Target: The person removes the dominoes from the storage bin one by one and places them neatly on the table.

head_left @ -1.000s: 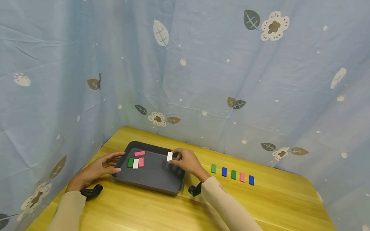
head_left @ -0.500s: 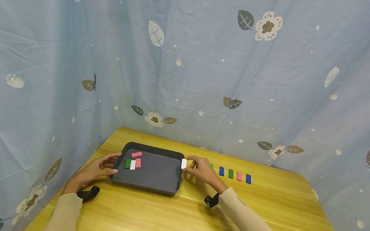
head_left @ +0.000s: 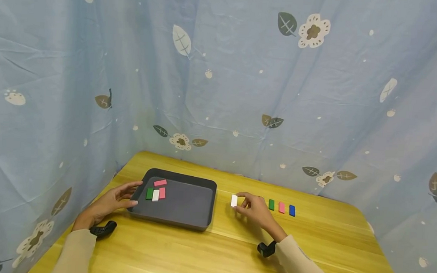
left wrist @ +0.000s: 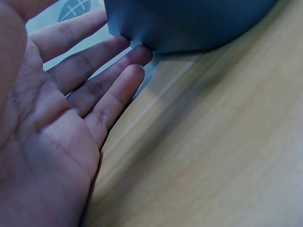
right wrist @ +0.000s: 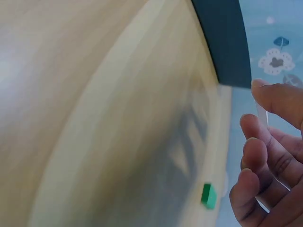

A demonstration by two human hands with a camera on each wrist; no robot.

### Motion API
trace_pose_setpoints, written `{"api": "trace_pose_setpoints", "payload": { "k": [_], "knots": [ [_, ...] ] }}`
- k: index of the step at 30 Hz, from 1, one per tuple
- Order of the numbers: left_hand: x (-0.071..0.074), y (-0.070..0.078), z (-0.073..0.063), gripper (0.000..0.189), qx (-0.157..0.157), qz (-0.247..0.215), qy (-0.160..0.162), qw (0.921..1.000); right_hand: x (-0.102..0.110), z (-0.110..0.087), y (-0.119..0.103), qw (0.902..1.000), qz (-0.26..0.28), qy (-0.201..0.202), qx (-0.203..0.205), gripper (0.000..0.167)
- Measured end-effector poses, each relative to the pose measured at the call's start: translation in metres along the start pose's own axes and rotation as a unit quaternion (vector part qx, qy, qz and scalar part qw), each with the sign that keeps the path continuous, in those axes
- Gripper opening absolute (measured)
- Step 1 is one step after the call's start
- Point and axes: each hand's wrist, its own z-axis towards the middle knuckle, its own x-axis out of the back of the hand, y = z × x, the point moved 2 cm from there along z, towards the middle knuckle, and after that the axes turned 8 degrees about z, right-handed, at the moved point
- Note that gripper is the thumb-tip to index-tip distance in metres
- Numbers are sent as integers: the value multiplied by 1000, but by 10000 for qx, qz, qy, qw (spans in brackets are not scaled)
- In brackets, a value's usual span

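Observation:
My right hand (head_left: 256,210) pinches a small white rectangular block (head_left: 234,200) between thumb and fingers, held over the table to the right of the dark grey tray (head_left: 189,203). In the right wrist view only a thin edge of this white block (right wrist: 262,115) shows. At the tray's left side, my left hand (head_left: 110,201) has its fingers extended, fingertips right at the tray wall (left wrist: 175,23). Inside the tray, toward its left, lie a green block (head_left: 149,193), another white block (head_left: 156,195) and two pink ones, one upright beside the white (head_left: 162,192), one slanted behind.
A row on the wooden table (head_left: 181,255) right of my right hand shows a green block (head_left: 271,204), a pink block (head_left: 281,207) and a blue block (head_left: 292,210). The hand hides the row's left end. A patterned blue curtain (head_left: 225,91) borders the table behind and at left.
My right hand has carried the white block rightward from over the tray, past its right rim, covering part of the row. My left hand has stayed at the tray's left side.

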Motion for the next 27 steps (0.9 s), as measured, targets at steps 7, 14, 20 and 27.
{"api": "trace_pose_setpoints", "payload": {
  "k": [7,14,20,27],
  "knots": [
    [0,1,-1,68,54,-21,-10,10000,8,-20,20,9991,78,12,-411,45],
    [1,1,-1,69,197,50,24,9998,13,-37,33,9987,68,159,-481,45],
    [1,1,-2,68,178,13,58,9998,14,-44,41,9984,62,156,-540,43],
    [0,2,0,69,159,-4,54,9999,12,-45,46,9984,-41,209,-520,43]
  ]
}}
